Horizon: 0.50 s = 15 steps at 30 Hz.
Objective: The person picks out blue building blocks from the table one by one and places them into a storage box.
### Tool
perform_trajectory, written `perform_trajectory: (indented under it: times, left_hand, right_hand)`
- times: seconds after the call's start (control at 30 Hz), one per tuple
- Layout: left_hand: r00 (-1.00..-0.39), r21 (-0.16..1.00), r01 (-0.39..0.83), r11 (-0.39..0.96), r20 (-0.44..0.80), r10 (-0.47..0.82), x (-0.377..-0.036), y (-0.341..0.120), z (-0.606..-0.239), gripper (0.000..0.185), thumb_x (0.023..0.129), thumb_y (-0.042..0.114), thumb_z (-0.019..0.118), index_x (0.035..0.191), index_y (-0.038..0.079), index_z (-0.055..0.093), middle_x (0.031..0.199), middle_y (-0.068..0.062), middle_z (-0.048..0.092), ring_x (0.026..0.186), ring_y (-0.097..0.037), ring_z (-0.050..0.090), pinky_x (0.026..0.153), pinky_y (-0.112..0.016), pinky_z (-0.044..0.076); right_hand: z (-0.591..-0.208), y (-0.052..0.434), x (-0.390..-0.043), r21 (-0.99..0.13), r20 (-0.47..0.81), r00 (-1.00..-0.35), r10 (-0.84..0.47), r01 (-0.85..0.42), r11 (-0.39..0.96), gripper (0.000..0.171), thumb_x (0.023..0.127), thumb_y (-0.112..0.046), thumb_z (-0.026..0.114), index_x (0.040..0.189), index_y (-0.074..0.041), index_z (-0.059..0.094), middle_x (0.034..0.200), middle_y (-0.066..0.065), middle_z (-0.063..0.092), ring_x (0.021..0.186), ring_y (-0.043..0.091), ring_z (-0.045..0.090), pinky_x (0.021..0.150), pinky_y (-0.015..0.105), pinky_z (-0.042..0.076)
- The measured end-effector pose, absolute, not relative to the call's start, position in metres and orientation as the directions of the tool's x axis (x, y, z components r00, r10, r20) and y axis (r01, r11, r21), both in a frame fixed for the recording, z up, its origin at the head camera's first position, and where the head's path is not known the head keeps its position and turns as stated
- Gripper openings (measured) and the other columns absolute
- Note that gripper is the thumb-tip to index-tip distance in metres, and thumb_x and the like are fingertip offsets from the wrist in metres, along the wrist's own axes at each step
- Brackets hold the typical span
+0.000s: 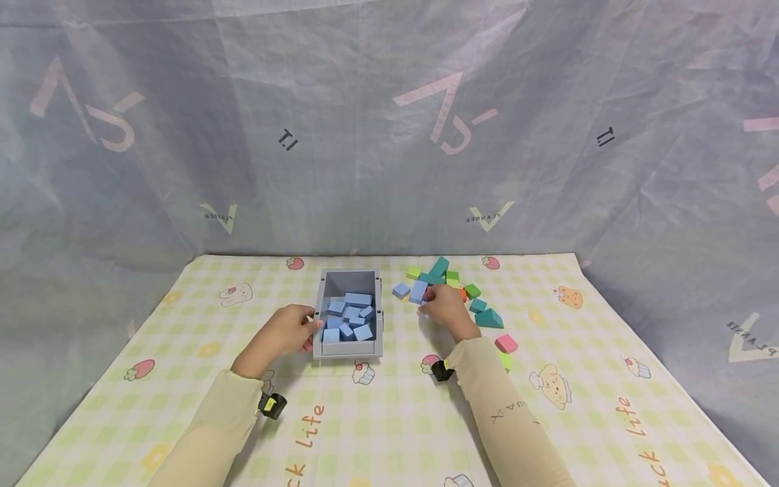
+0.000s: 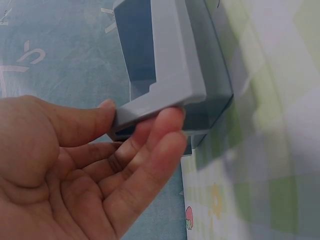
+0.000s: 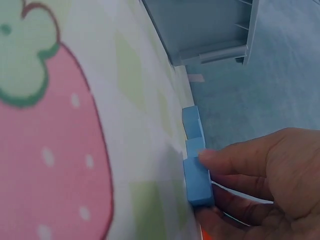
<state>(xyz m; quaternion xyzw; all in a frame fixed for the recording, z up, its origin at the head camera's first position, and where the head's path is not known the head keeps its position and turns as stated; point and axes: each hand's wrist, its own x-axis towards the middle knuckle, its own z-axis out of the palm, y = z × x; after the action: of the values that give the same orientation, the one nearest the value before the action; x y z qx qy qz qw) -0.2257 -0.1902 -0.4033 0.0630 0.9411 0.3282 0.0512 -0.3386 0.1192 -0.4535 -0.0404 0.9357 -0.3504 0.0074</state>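
Note:
My left hand (image 1: 295,328) grips the left rim of a grey box (image 1: 348,349). In the left wrist view the thumb lies over the rim (image 2: 145,109) and the fingers curl beneath it. Inside the box lie several light-blue blocks (image 1: 358,299) of different sizes. To the right of the box, my right hand (image 1: 449,308) is at a group of loose blocks. It pinches a blue block (image 3: 198,181) between thumb and fingers, close over the cloth. Two more blue blocks show just beyond it, the farther blue block (image 3: 191,121) lying nearer the box.
Around and behind the right hand lie teal blocks (image 1: 439,266), green blocks (image 1: 472,291) and an orange block (image 1: 462,295). A pink block (image 1: 506,343) lies beside the right forearm. The checked tablecloth (image 1: 389,419) reaches back to a grey curtain (image 1: 365,169).

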Motion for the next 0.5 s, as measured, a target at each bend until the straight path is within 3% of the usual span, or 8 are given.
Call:
perform_trajectory:
  times: [0.33, 0.5]
  left_hand:
    - [-0.987, 0.615, 0.095, 0.783, -0.044, 0.154, -0.224, -0.190, -0.404, 0.027, 0.102, 0.015, 0.057, 0.119, -0.006, 0.063, 0.066, -0.005, 0.062, 0.057, -0.017, 0.063, 0.056, -0.030, 0.052]
    - [-0.987, 0.617, 0.102, 0.780, -0.036, 0.158, -0.224, -0.190, -0.402, 0.020, 0.102, 0.014, 0.057, 0.108, -0.003, 0.065, 0.066, -0.005, 0.062, 0.058, -0.020, 0.064, 0.057, -0.030, 0.052]
  right_hand:
    - [-0.447, 0.131, -0.338, -0.666, 0.014, -0.994, -0.109, -0.091, 0.741, 0.021, 0.088, -0.016, 0.075, 0.106, -0.005, 0.074, 0.105, 0.009, 0.070, 0.093, 0.024, 0.064, 0.082, 0.040, 0.055]
    - [-0.435, 0.142, -0.339, -0.690, 0.072, -0.994, -0.084, -0.111, 0.715, 0.021, 0.090, -0.017, 0.073, 0.105, -0.001, 0.074, 0.103, 0.013, 0.071, 0.094, 0.027, 0.066, 0.082, 0.041, 0.055]
